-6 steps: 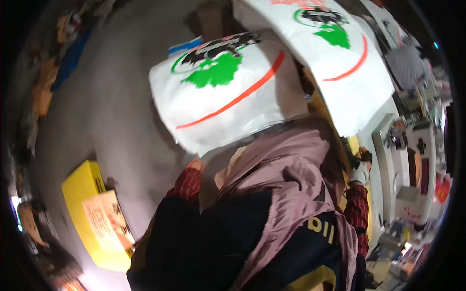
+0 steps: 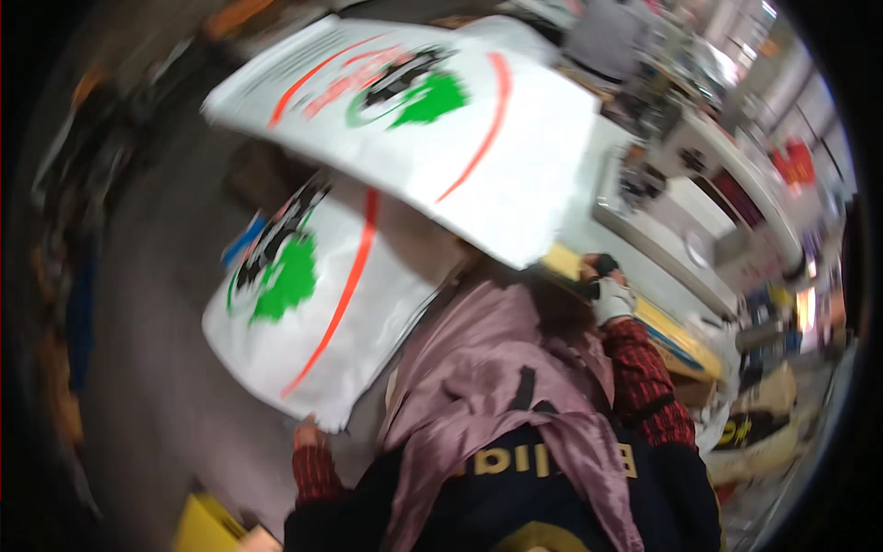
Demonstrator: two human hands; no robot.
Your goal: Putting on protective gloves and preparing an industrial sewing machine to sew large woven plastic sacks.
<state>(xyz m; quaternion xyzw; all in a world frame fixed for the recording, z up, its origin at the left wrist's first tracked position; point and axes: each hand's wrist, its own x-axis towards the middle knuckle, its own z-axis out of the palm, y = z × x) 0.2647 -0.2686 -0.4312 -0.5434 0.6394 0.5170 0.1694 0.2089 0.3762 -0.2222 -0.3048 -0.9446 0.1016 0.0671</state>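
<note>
A white printed bag (image 2: 340, 304) with a green patch and a red stripe hangs low in front of me. At its lower corner is my left hand (image 2: 308, 434), fingers closed on the bag's edge. A second white bag (image 2: 524, 138) of the same print lies higher up, partly on the sewing table and overhanging the first bag. My right hand (image 2: 611, 296), in a white glove with bare fingertips, rests curled at the yellow table edge (image 2: 676, 340). What its fingers hold, if anything, is hard to make out.
A white sewing machine (image 2: 713, 198) stands on the table to the right. At the lower left there is a yellow box (image 2: 207, 526) on the grey floor (image 2: 147, 368). A mauve cloth (image 2: 487, 359) lies over my front.
My view has turned to the right, so both bags appear further left and rotated. My left hand stays at the lower bag's corner; my right hand stays at the table edge.
</note>
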